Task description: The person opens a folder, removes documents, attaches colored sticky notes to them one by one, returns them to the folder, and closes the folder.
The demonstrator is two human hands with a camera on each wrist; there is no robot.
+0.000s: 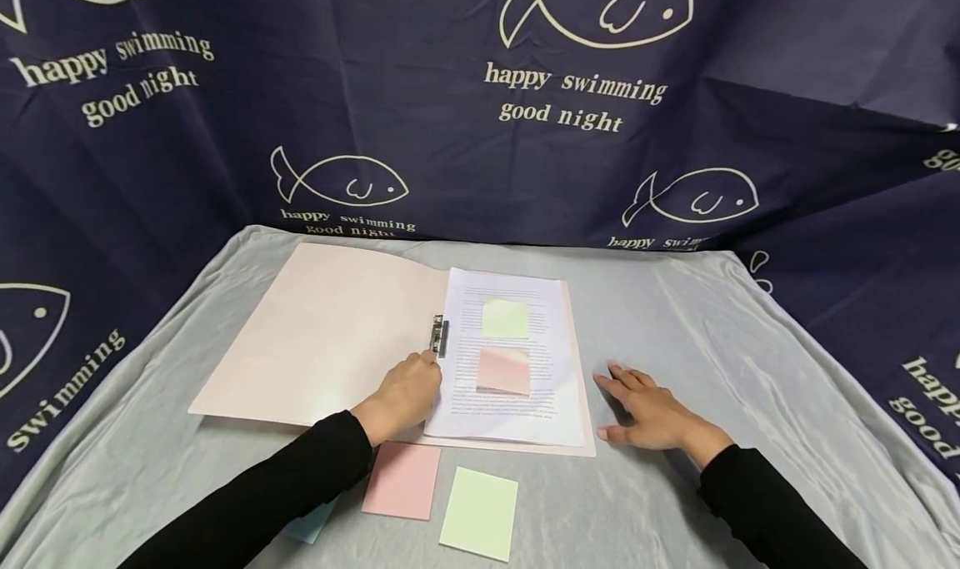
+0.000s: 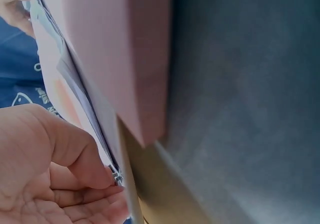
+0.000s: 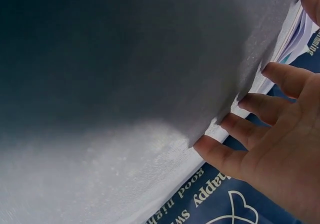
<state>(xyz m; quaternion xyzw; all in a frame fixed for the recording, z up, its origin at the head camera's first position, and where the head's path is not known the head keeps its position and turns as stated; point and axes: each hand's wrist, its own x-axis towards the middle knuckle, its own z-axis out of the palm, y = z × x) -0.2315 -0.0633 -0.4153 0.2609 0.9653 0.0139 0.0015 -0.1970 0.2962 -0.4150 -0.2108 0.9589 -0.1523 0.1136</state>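
A pale pink folder lies spread flat, with printed sheets on its right side. Along its spine sits a metal clip. My left hand is at the clip's near end; in the left wrist view its thumb and fingers pinch the small metal end. On the top sheet are a green sticky note and a pink sticky note. To the right of the folder, my right hand rests on the cloth, fingers spread, holding nothing.
A pink sticky pad and a green sticky pad lie in front of the folder. A blue pad is partly hidden under my left sleeve. Grey cloth covers the table, with a dark blue fish-print curtain behind.
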